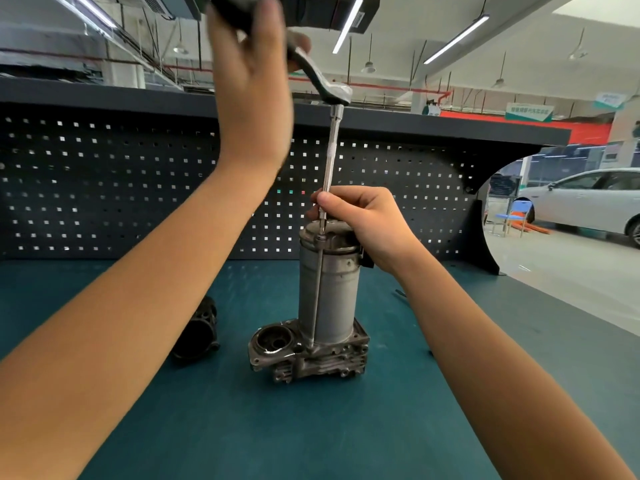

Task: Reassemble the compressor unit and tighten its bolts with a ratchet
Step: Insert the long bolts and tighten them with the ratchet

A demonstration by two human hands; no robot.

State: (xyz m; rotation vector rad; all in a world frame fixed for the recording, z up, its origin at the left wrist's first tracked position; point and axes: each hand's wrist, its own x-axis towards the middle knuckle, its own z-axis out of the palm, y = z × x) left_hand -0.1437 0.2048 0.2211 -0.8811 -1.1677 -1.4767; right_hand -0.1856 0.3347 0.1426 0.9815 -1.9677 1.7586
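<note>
Gripping the ratchet high above the compressor unit, my left hand has its fingers wrapped round the dark handle. The hand and handle are blurred, so I cannot make out each finger. The ratchet's bright head sits directly above the unit's front left edge. From it the extension bar drops almost straight down, leaning a little.

My right hand is just above the unit's top cap, curled round the lower part of the extension bar, with thumb and forefinger pinching the shaft. The heel of that hand lies close against the cap's right side; whether it touches the metal I cannot tell.

The compressor unit stands upright on the bench mat — a grey cylinder on a finned, blocky base with a round open port at the base's left. The bar's lower end meets the head of a long bolt at the cap's front rim. The bolt runs down the cylinder's outside to the base.

Left of the unit, partly hidden behind my left forearm, a dark housing part lies on the mat, apart from the base. Behind the unit a black pegboard rises from the back of the bench. Far to the unit's right, past the bench's end — a white car with a blue chair in front of it.
</note>
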